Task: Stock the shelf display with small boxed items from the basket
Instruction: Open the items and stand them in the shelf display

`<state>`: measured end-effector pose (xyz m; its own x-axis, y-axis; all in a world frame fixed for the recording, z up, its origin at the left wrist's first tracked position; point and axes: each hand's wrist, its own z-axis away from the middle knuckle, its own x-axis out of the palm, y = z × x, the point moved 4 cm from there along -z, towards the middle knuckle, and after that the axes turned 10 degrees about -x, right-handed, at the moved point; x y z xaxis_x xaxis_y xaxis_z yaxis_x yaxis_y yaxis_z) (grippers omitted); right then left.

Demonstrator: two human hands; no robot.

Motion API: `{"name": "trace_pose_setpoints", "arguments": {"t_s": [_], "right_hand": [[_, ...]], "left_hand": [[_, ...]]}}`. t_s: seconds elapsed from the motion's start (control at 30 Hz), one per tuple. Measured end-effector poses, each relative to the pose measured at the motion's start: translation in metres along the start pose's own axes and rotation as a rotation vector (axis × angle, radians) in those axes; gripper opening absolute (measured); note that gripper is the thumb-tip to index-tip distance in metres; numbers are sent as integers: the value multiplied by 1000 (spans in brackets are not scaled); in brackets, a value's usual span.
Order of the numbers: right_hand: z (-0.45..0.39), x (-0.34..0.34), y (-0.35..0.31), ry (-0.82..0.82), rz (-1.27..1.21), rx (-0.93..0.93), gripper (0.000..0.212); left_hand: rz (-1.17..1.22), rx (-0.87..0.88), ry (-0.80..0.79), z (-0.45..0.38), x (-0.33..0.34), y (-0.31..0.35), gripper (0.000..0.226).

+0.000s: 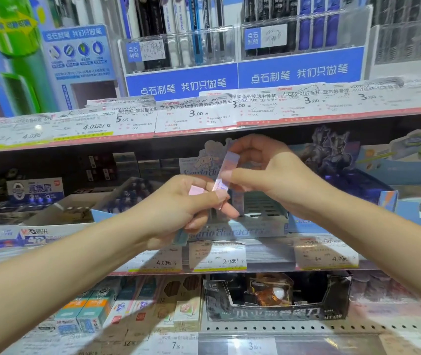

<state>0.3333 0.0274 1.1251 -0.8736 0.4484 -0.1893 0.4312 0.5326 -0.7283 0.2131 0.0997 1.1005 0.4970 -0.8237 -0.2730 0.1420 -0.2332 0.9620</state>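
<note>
While both arms reach toward the middle shelf, the scene reads so:

Top shelf signs: blue pen display printed "点石制笔 我们只做笔"; price tags beneath show 5.00, 3.00, 3.00.
Middle shelf: a pale character display box, its header partly reading "Sanrio", the script on its front lip blurred; tags below show 4.0元, 2.0元, 4.0元.
Left of it: a blue carton marked "真集屑".
Bottom shelf: a black tray with white lettering, blurred.
Slim box: a small pastel pink-and-lilac box, held upright just in front of the display box; its print is too small to read.
Right hand: right hand, thumb and fingers pinching the slim box along its upper part.
Left hand: left hand, fingers curled round a bundle of small boxes, pink at the top, teal at the bottom, thumb tip touching the slim box's lower end.
</note>
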Motion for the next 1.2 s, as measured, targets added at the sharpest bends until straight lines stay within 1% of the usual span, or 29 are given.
{"name": "trace_pose_setpoints", "arguments": {"t_s": [0.1,0.17,0.23,0.3,0.37,0.4,0.43,0.5,0.57,0.63,0.8,1.0,1.03,1.13,1.2], "right_hand": [[-1,-2,-1,7,66,-61,34],[-4,-8,-1,37,98,-80,35],[-6,-17,-1,49,168,-98,35],[-5,-20,0,-18,298,-117,34],[-1,-18,4,-87,374,-119,35],[0,-17,7,-107,401,-120,37],[1,-17,9,-122,429,-125,39],[1,-17,14,-143,472,-135,41],[1,-17,18,-159,468,-139,42],[2,-17,22,-175,471,-132,42],[5,-16,30,-193,483,-104,39],[5,-16,25,-156,581,-192,19],[5,-15,24,-164,587,-200,20],[8,-11,26,-212,621,-225,32],[8,-11,26,-213,613,-213,36]], "left_hand": [[-34,22,42,-3,-1,0,19],[-144,14,61,-2,-5,3,23],[-353,57,150,0,-14,10,21],[-687,197,296,4,-22,22,15],[-955,313,374,8,-25,29,33],[-1051,342,369,7,-25,29,44],[-1142,350,345,4,-25,27,53],[-1274,291,286,-2,-26,19,66],[-1322,226,249,-7,-28,12,71],[-1332,197,224,-9,-29,8,74],[-1315,212,167,-15,-35,5,77],[-1308,225,116,-21,-40,0,81],[-1302,224,111,-21,-41,-1,81],[-1294,204,120,-21,-41,-1,82],[-1283,185,124,-20,-41,-1,79]]}}
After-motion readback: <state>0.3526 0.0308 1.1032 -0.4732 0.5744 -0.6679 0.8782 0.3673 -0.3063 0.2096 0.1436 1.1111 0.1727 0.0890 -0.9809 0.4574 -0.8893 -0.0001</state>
